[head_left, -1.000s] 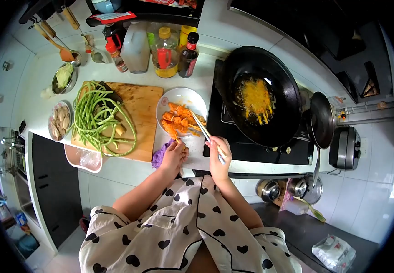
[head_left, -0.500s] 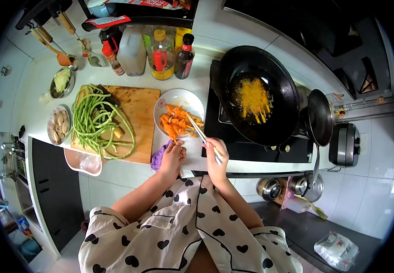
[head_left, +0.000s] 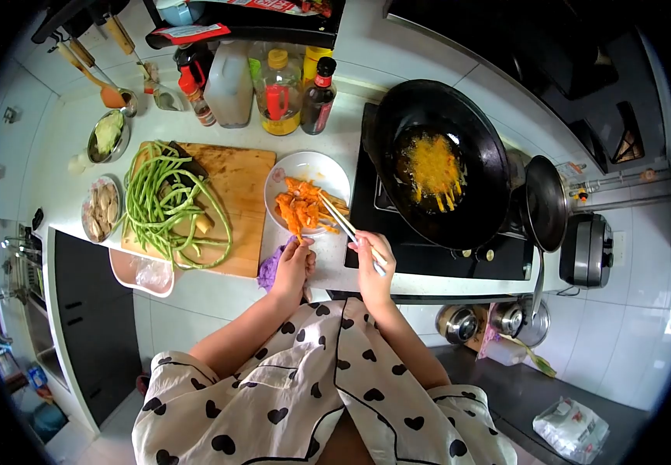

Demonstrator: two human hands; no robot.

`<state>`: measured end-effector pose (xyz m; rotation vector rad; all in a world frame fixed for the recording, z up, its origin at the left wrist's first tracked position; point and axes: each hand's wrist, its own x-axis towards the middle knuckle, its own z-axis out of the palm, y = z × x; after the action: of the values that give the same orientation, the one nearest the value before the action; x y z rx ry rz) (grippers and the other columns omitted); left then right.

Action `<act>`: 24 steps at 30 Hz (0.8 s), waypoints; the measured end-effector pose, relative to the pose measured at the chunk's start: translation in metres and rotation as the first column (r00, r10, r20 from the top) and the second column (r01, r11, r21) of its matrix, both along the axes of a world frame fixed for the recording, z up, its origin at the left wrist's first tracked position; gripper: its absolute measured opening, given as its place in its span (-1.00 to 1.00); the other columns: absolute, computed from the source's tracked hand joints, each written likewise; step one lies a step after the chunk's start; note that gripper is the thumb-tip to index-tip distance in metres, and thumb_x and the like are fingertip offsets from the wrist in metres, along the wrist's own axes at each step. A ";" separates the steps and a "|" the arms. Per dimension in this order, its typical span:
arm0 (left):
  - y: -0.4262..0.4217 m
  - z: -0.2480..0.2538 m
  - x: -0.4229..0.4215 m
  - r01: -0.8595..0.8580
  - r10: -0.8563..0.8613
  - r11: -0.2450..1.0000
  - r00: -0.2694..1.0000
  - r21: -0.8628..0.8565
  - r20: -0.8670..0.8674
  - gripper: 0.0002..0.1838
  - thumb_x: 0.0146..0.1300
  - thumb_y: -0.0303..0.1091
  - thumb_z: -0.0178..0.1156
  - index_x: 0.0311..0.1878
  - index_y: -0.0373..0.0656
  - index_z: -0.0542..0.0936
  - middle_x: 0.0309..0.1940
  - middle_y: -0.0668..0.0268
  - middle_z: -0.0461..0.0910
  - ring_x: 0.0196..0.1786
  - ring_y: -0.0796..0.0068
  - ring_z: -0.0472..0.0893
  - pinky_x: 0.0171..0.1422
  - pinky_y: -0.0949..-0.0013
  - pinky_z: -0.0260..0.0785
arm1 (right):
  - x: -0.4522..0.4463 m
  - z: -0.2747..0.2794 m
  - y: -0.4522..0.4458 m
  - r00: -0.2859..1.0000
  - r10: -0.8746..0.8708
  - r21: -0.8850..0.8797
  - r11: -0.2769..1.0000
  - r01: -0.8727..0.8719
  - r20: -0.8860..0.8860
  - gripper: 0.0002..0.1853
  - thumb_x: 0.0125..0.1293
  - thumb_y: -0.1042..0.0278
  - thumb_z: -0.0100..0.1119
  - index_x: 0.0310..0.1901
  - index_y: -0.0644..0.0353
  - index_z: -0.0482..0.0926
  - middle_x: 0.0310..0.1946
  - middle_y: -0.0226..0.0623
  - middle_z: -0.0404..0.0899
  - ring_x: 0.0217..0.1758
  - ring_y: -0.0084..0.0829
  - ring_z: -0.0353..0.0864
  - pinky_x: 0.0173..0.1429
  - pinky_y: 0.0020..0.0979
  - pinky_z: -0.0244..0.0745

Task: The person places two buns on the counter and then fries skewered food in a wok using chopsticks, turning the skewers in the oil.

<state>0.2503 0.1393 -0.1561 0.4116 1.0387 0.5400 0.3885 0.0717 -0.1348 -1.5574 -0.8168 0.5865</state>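
A white plate (head_left: 275,172) holds orange-coated food pieces (head_left: 301,203), some with thin sticks. My left hand (head_left: 295,266) is closed at the plate's near edge, pinching the end of one skewered orange piece. My right hand (head_left: 374,260) grips a pair of chopsticks (head_left: 345,223), whose tips touch the food on the plate. Right of the plate, a black wok (head_left: 490,167) on the stove has several skewers frying in bubbling yellow oil (head_left: 433,169). A crumpled purple cloth (head_left: 270,269) lies beside my left hand.
Long green beans (head_left: 161,205) lie on a wooden cutting board (head_left: 246,209) at the left. Bottles (head_left: 280,97) stand behind the plate. Bowls of cabbage (head_left: 108,133) and pale food (head_left: 101,208) sit farther left. A smaller pan (head_left: 546,203) and a dark appliance (head_left: 586,249) are right of the wok.
The chopstick tips have shifted slightly among the orange pieces. My left hand has stayed at the plate's near edge. The whole view has moved a little.
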 end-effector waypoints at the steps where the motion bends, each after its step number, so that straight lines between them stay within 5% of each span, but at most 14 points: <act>1: -0.001 -0.001 -0.001 -0.003 0.003 1.000 1.000 0.009 0.002 -0.85 0.41 -0.28 -0.07 -0.10 -0.10 0.42 -0.55 0.46 0.31 -0.49 0.66 0.27 -0.38 0.58 0.14 | 0.000 0.001 0.001 1.000 -0.021 0.012 1.000 0.021 0.000 -0.84 0.35 0.50 0.01 -0.16 0.41 0.52 -0.27 -0.26 0.48 -0.29 -0.48 0.58 -0.17 -0.54 0.49; 24: -0.005 0.004 -0.005 0.008 -0.007 0.991 1.000 0.134 -0.010 -0.84 0.42 -0.27 -0.07 -0.11 -0.12 0.43 -0.58 0.50 0.26 -0.50 0.69 0.22 -0.40 0.61 0.08 | -0.003 0.011 0.027 0.989 -0.009 0.072 0.997 -0.001 0.146 -0.90 0.28 0.58 0.06 -0.21 0.32 0.55 -0.34 -0.26 0.54 -0.35 -0.51 0.55 -0.27 -0.56 0.42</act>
<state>0.2451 0.1342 -0.1524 0.5370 1.0130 0.6035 0.3853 0.0984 -0.1237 -1.5491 -0.9351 0.4389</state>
